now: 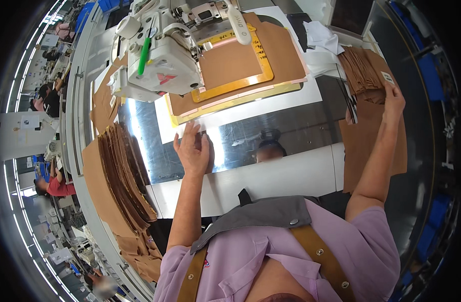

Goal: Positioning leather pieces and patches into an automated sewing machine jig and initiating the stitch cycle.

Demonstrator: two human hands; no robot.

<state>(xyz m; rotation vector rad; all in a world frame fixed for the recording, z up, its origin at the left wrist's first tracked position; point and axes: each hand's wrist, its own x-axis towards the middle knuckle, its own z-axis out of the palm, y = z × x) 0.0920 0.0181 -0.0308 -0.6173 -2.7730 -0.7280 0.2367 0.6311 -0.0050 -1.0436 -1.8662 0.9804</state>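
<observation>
Sewing machine (162, 63) at back, panel stack (104, 176) left, panel pile (358, 70) right

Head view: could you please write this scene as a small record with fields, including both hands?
Left hand: fingers spread over the near edge of the white sheet; no object visible in its grip
Right hand: at the edge of a brown piece with a white label; firmness of grip unclear
Machine: white sewing machine, with a bright green part
Work area: yellow frame over a brown panel
Left side: stack of brown pieces
Background: person in red top, far left
</observation>
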